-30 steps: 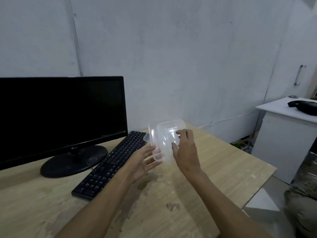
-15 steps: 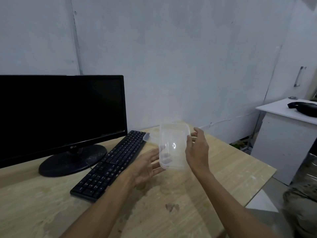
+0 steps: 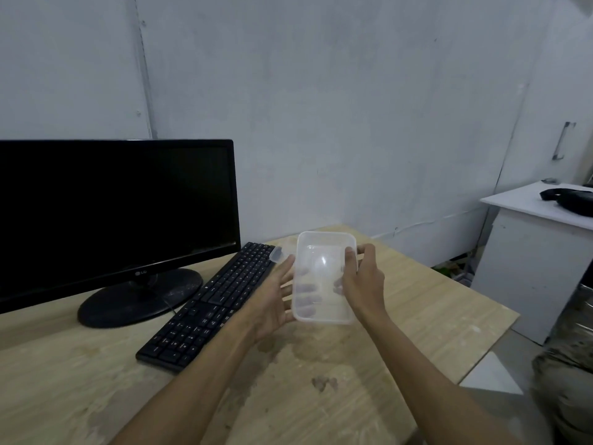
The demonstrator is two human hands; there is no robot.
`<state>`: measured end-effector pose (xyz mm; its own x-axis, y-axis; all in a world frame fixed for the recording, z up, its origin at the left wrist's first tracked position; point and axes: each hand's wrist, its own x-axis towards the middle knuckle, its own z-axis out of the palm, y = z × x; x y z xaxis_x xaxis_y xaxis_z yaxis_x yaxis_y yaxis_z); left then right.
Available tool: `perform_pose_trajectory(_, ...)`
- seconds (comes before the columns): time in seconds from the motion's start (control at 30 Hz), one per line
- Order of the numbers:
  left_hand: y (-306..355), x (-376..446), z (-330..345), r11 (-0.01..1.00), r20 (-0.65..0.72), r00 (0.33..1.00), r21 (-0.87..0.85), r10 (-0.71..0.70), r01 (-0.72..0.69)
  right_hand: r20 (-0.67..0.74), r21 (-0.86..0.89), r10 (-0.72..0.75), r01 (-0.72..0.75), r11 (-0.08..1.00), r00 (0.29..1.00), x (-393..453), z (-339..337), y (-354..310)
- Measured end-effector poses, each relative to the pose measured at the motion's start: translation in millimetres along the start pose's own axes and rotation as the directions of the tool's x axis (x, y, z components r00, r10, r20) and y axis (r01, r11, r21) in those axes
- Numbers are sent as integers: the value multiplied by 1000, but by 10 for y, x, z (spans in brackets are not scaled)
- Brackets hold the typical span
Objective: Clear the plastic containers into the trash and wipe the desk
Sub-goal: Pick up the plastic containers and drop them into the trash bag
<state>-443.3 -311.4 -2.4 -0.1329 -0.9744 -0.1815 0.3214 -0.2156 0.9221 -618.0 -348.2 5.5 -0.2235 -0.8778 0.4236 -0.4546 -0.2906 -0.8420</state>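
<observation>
A clear rectangular plastic container [image 3: 324,261] is held up above the wooden desk [image 3: 433,316], its open side facing me. My right hand [image 3: 364,284] grips its right rim, thumb over the edge. My left hand [image 3: 272,303] supports it from the left and underneath with straight fingers, which show through the plastic. A second clear plastic piece [image 3: 276,253] pokes out behind the container's left side, by the keyboard's far end; I cannot tell whether it is a lid or a tub.
A black keyboard [image 3: 211,303] lies diagonally to the left of my hands, in front of a black monitor [image 3: 112,207]. Dark stains [image 3: 324,383] mark the desk near me. A white cabinet [image 3: 529,268] with a black bag [image 3: 571,200] stands at the right.
The container has turned from edge-on to facing me and shifted slightly right. My right hand moved from its front onto the right rim, and my left hand came in under it.
</observation>
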Motion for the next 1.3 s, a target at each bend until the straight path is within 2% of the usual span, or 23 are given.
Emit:
perform_pose_trajectory(0.13, 53, 66, 171, 985, -188, 970, 109, 156, -138, 46, -37, -32, 34, 999, 998, -107, 69, -99)
perform_pose_trajectory(0.23, 86, 80, 247, 948, -254, 924, 219, 284, -231, 72, 5, 9, -9, 1000, 997, -165, 97, -209)
perform_pose_trajectory(0.33, 119, 38, 283, 921, -278, 899, 292, 339, -257, 125, 127, 129, -145, 981, 984, -159, 66, -304)
perform_pose_trajectory(0.57, 152, -34, 282, 855, -368, 824, 460, 430, -241, 170, 184, 166, -197, 963, 971, -160, 64, -373)
perform_pose_trajectory(0.63, 163, -36, 271, 858, -366, 831, 459, 420, -231, 174, 183, 178, -210, 960, 968, -146, 61, -380)
perform_pose_trajectory(0.8, 318, -66, 251, 911, -313, 880, 325, 357, -254, 160, 167, 168, -194, 967, 973, -152, 76, -382)
perform_pose_trajectory(0.9, 427, -83, 253, 895, -282, 873, 329, 399, -302, 144, 184, 192, -217, 959, 971, -141, 96, -406)
perform_pose_trajectory(1.03, 427, -124, 229, 876, -256, 868, 355, 426, -325, 210, 230, 221, -268, 936, 952, -68, 105, -491)
perform_pose_trajectory(1.17, 433, -142, 185, 882, -232, 881, 345, 412, -321, 209, 224, 173, -220, 950, 962, -68, 127, -511)
perform_pose_trajectory(1.3, 472, -179, 179, 869, -135, 884, 300, 448, -395, 206, 250, 160, -210, 945, 965, -94, 138, -503)
